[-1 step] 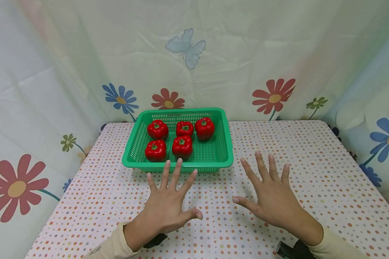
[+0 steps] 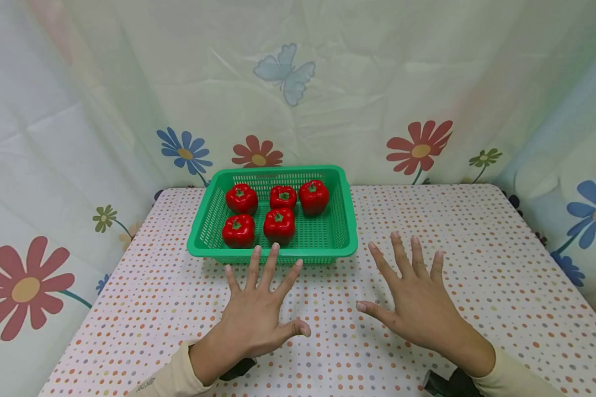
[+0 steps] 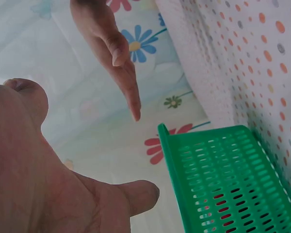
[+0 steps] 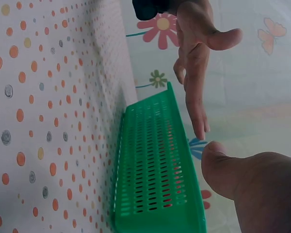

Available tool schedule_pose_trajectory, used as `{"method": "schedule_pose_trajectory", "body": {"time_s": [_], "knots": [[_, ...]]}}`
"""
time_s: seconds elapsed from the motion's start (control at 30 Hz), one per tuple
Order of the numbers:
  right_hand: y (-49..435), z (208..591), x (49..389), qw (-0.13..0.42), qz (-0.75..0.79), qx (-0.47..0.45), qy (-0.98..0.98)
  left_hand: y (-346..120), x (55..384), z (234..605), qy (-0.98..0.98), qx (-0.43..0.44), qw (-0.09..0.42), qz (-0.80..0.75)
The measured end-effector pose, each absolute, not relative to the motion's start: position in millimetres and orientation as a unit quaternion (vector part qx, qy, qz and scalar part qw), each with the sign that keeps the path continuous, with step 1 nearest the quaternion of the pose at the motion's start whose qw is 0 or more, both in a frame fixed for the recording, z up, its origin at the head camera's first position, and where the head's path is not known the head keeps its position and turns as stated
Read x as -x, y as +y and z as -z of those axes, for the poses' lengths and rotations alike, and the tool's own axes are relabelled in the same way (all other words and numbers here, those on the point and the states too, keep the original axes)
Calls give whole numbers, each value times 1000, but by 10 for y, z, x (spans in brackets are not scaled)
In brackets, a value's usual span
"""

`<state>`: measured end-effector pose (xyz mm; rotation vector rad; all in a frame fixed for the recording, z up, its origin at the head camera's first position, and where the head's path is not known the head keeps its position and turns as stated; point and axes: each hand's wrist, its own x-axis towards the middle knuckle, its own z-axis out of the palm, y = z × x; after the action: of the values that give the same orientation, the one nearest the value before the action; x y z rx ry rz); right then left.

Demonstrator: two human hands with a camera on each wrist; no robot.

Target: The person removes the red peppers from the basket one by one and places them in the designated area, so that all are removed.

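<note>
Several red bell peppers [image 2: 280, 226] with green stems sit inside a green plastic basket [image 2: 347, 251], mostly toward its left and middle. My left hand [image 2: 258, 320] is spread above the table in front of the basket, its fingertips overlapping the near rim in the head view. To the right, my right hand [image 2: 419, 303] is also spread, fingers straight, beside the basket's near right corner. Neither hand holds anything. In the left wrist view the basket's slotted side [image 3: 223, 174] stands past the thumb; the right wrist view shows the basket [image 4: 150, 155] with red showing through its slots.
A white cloth with coloured dots covers the table [image 2: 477, 248]. Behind and at both sides hangs a pale curtain [image 2: 347, 110] printed with flowers and a butterfly. The basket stands near the table's back edge, left of its middle. A dark device [image 2: 452, 383] is at the right wrist.
</note>
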<state>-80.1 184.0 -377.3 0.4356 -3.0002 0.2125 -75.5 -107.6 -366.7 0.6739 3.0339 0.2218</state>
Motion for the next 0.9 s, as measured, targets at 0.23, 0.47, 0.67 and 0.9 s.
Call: {"method": "schedule_pose_trajectory", "body": {"time_s": [0.23,0.47,0.67,0.9], "knots": [[1833,3763,802,48,-71,-151,-985,-1165,843,3578,974,-218,7,-62],[1815,3728,807,16,-119,-158,-980,-1938,1442,3242,964,-145,22,-220],[1789,3689,877,4,-184,-182,-966,-2642,2056,3535,852,-100,75,-508],[1643,3653,1133,105,-314,-245,-911,-2743,2357,4077,720,-60,81,-686]]}}
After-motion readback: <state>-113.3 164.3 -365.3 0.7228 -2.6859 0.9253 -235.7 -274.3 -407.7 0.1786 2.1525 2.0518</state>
